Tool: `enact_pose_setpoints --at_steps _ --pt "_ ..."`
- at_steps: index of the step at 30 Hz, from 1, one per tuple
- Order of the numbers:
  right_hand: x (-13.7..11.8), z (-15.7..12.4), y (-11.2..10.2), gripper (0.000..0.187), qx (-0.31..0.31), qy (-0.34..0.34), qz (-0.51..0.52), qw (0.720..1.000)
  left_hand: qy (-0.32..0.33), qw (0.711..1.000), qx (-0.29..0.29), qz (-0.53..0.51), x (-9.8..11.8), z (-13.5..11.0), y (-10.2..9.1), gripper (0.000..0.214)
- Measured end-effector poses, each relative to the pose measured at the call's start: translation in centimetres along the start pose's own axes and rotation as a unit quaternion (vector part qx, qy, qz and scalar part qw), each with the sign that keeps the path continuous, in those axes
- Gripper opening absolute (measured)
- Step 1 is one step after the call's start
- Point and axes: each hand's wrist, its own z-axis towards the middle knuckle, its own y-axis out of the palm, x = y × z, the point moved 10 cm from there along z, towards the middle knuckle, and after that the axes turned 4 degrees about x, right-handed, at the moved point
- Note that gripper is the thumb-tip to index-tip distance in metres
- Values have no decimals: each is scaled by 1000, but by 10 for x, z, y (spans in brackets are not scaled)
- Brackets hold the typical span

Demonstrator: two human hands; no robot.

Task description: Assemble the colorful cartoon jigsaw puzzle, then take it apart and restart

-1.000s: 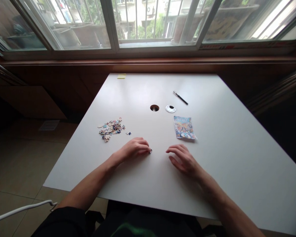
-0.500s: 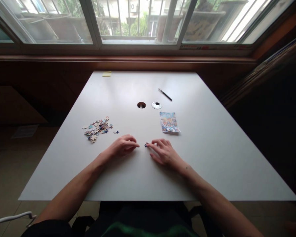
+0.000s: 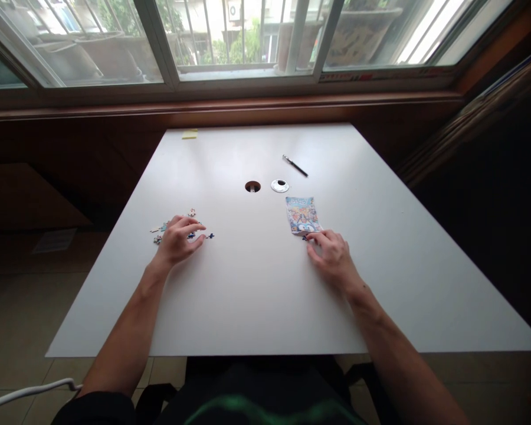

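My left hand (image 3: 179,239) is over the jigsaw pile at the table's left, its thumb and index finger apart, and it hides most of the pieces. A few jigsaw pieces (image 3: 158,239) show at its edges. Just beyond the thumb tip lies a loose blue jigsaw piece (image 3: 210,236). On the right, my right hand (image 3: 333,254) has its fingertips on a small dark jigsaw piece (image 3: 304,238), which lies against the lower edge of a colourful picture sheet (image 3: 301,215). The fingers partly cover that piece.
The white table (image 3: 256,307) has a round cable hole (image 3: 252,186) with its metal cover (image 3: 279,186) beside it. Behind these lie a black pen (image 3: 295,166) and a yellow sticky note (image 3: 189,134). A window (image 3: 243,41) is beyond the table's far edge.
My left hand has moved left from the middle of the table onto the jigsaw pile. The right hand has carried its small piece rightward to the picture sheet.
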Motion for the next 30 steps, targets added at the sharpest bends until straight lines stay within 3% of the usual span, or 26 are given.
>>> enact_pose_setpoints --at_steps 6,11,21,30 --pt "-6 -1 -2 20 7 -10 15 1000 -1 998 -57 22 1 -4 19 16" --pt "-7 -1 -1 15 -9 -13 26 1000 -6 998 -66 -12 3 -3 20 12" --pt "-6 1 2 7 -21 -5 47 999 -24 979 -84 -184 20 -3 25 21" --pt "-8 1 -1 9 -14 -9 56 998 -86 951 -50 -294 19 -2 23 38"
